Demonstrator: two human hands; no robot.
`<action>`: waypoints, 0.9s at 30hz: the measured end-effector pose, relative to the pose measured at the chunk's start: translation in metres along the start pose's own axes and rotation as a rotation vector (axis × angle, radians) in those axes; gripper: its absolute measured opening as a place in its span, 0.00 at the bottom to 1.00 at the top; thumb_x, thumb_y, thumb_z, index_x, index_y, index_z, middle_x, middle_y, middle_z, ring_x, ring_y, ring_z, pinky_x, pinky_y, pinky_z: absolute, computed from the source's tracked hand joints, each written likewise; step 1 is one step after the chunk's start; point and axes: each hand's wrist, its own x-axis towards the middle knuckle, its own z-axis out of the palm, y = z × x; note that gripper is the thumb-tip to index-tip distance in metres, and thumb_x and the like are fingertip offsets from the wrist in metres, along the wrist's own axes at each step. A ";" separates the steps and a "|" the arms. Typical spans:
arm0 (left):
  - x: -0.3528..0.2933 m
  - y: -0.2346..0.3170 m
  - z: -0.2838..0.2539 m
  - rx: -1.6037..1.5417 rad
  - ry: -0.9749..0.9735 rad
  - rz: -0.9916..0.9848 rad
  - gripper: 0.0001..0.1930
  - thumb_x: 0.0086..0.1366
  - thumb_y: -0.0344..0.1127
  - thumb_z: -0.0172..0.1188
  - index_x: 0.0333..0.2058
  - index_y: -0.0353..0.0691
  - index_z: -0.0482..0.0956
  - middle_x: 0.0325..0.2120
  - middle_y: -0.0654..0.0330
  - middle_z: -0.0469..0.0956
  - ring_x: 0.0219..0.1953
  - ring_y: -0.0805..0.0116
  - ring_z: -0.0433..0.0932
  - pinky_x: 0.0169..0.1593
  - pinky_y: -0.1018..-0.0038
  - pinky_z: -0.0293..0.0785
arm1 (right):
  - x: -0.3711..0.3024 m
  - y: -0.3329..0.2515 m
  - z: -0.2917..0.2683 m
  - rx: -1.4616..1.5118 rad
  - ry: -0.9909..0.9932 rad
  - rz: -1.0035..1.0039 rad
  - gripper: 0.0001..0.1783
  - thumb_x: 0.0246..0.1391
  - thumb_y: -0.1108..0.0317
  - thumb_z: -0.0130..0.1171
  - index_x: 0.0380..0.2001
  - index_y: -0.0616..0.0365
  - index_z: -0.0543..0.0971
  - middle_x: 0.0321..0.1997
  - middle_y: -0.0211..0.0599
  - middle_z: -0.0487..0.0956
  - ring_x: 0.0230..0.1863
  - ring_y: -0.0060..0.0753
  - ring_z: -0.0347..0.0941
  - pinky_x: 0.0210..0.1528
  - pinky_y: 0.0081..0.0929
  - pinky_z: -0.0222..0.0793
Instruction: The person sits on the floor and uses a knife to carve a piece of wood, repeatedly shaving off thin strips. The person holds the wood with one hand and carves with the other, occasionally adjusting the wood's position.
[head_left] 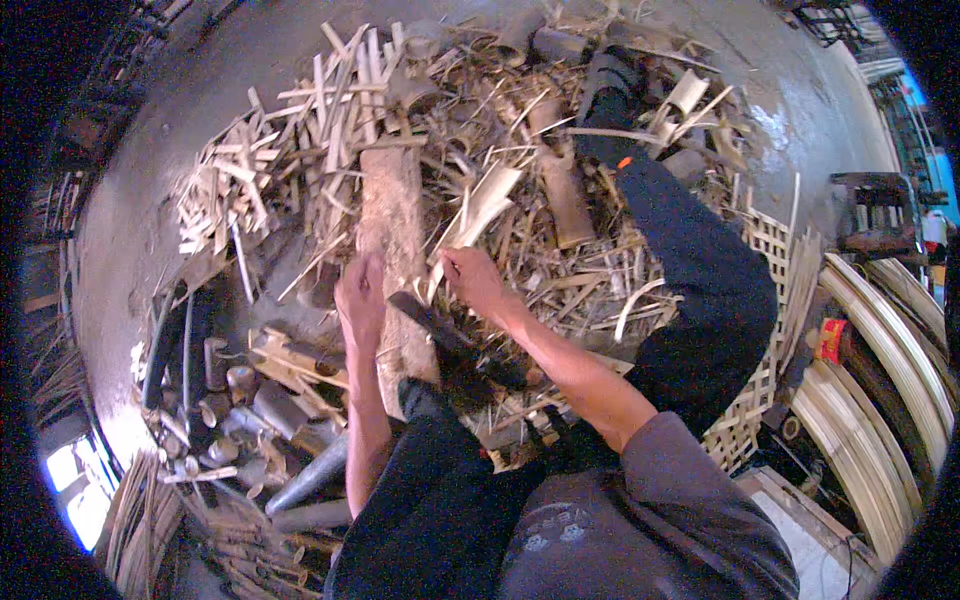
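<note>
My left hand [361,292] is over the left edge of a worn wooden plank [393,195], its fingers curled together; whatever they may grip is too small to tell. Across the plank, my right hand [474,280] pinches a pale, thin bamboo strip [435,280] at its fingertips. Just beyond that hand, a wider split bamboo piece [491,204] leans on the scraps. A dark blade [432,320], like a cleaver's, lies across the plank below both hands, and its far end is lost in shadow by my legs.
Bamboo offcuts [590,290] cover the floor around the plank, with a pile of split sticks [235,180] at the far left. Cut bamboo tubes [280,410] lie near left. My stretched leg [700,230] borders the right side, beside a woven lattice [768,245] and bundled strips [860,440].
</note>
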 end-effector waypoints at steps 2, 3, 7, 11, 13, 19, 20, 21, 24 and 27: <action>-0.038 -0.013 0.014 -0.142 0.016 -0.149 0.12 0.67 0.37 0.51 0.40 0.35 0.78 0.30 0.56 0.80 0.31 0.68 0.77 0.36 0.73 0.72 | 0.009 -0.040 -0.041 0.194 -0.090 0.089 0.09 0.55 0.69 0.53 0.26 0.64 0.75 0.24 0.53 0.73 0.25 0.48 0.72 0.30 0.40 0.66; -0.046 -0.012 0.020 -0.098 -0.021 -0.129 0.12 0.66 0.37 0.51 0.40 0.36 0.78 0.30 0.55 0.80 0.31 0.67 0.78 0.36 0.73 0.72 | 0.011 -0.042 -0.064 0.121 0.035 0.061 0.07 0.55 0.69 0.54 0.30 0.61 0.77 0.25 0.50 0.75 0.27 0.47 0.73 0.32 0.38 0.67; -0.054 -0.019 0.016 0.101 -0.169 -0.168 0.10 0.64 0.34 0.53 0.39 0.36 0.79 0.30 0.53 0.80 0.31 0.65 0.78 0.35 0.72 0.72 | 0.061 -0.073 -0.199 -0.001 0.253 0.138 0.18 0.60 0.60 0.49 0.46 0.62 0.76 0.44 0.53 0.78 0.46 0.48 0.76 0.50 0.38 0.69; -0.020 0.003 0.059 -0.031 -0.228 0.129 0.11 0.59 0.33 0.57 0.40 0.35 0.76 0.32 0.49 0.76 0.32 0.52 0.77 0.35 0.66 0.73 | 0.064 -0.043 -0.250 -0.279 0.601 -0.013 0.19 0.62 0.63 0.47 0.51 0.62 0.72 0.49 0.52 0.76 0.50 0.49 0.74 0.53 0.38 0.67; -0.005 -0.028 0.091 0.122 -0.260 0.286 0.14 0.57 0.33 0.59 0.42 0.37 0.73 0.33 0.50 0.73 0.35 0.51 0.75 0.37 0.62 0.73 | 0.033 -0.034 -0.214 -0.104 0.319 0.117 0.15 0.60 0.64 0.49 0.44 0.62 0.76 0.42 0.49 0.79 0.45 0.49 0.75 0.47 0.39 0.70; 0.016 -0.043 0.142 0.464 -0.250 0.405 0.19 0.56 0.35 0.58 0.46 0.39 0.66 0.35 0.51 0.71 0.38 0.46 0.73 0.39 0.54 0.73 | -0.134 -0.025 -0.048 -0.119 -0.647 0.390 0.22 0.52 0.55 0.59 0.41 0.62 0.71 0.40 0.50 0.75 0.43 0.49 0.73 0.44 0.42 0.69; 0.017 -0.044 0.140 0.471 -0.278 0.384 0.20 0.56 0.35 0.58 0.47 0.40 0.66 0.35 0.50 0.71 0.38 0.45 0.73 0.39 0.53 0.73 | -0.163 -0.011 -0.025 -0.204 -0.592 0.251 0.26 0.51 0.55 0.61 0.46 0.62 0.69 0.43 0.52 0.74 0.44 0.52 0.72 0.45 0.44 0.69; 0.021 -0.038 0.137 0.464 -0.324 0.203 0.16 0.58 0.37 0.56 0.44 0.40 0.69 0.33 0.50 0.72 0.37 0.45 0.74 0.38 0.54 0.72 | -0.173 -0.007 -0.018 -0.238 -0.595 0.238 0.28 0.50 0.56 0.61 0.48 0.62 0.67 0.44 0.53 0.73 0.45 0.53 0.72 0.46 0.45 0.68; 0.030 -0.027 0.105 0.116 -0.191 0.033 0.13 0.58 0.38 0.56 0.40 0.38 0.73 0.34 0.47 0.74 0.37 0.45 0.75 0.36 0.56 0.72 | -0.182 0.007 -0.011 -0.230 -0.559 0.199 0.32 0.48 0.57 0.62 0.52 0.62 0.64 0.47 0.55 0.72 0.47 0.56 0.70 0.47 0.45 0.68; 0.014 0.002 0.057 -0.298 -0.205 -0.169 0.14 0.61 0.41 0.57 0.38 0.37 0.74 0.36 0.53 0.76 0.40 0.63 0.75 0.40 0.67 0.70 | -0.183 0.010 -0.013 -0.079 -0.480 0.305 0.32 0.47 0.59 0.61 0.53 0.62 0.65 0.45 0.54 0.74 0.46 0.55 0.72 0.48 0.42 0.68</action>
